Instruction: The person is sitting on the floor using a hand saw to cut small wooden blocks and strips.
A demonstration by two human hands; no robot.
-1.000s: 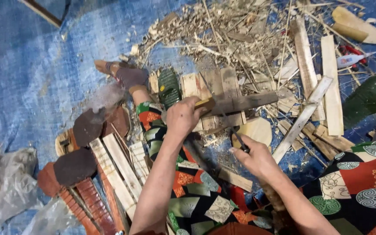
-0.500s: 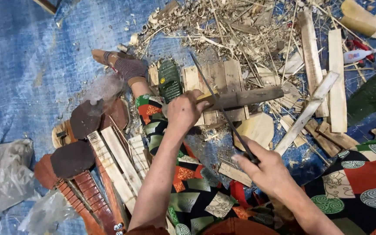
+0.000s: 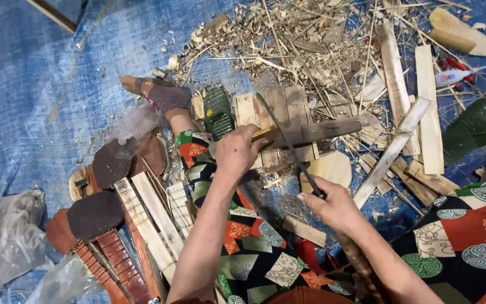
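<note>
Left hand (image 3: 236, 153) gripping wooden stick (image 3: 310, 133) above slat panel (image 3: 277, 115). Right hand (image 3: 333, 205) clenched on thin blade (image 3: 288, 143) crossing stick. Shavings (image 3: 288, 39), loose slats (image 3: 428, 112), green bottle (image 3: 473, 126) crowd around on blue tarp (image 3: 35, 84).

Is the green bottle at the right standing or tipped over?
Tipped over: the green bottle lies on its side on the blue tarp.

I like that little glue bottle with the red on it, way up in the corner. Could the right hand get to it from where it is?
Probably yes, but not right away. The right hand grips a thin blade, and the glue bottle lies far off past wooden slats. Nothing covers it.
</note>
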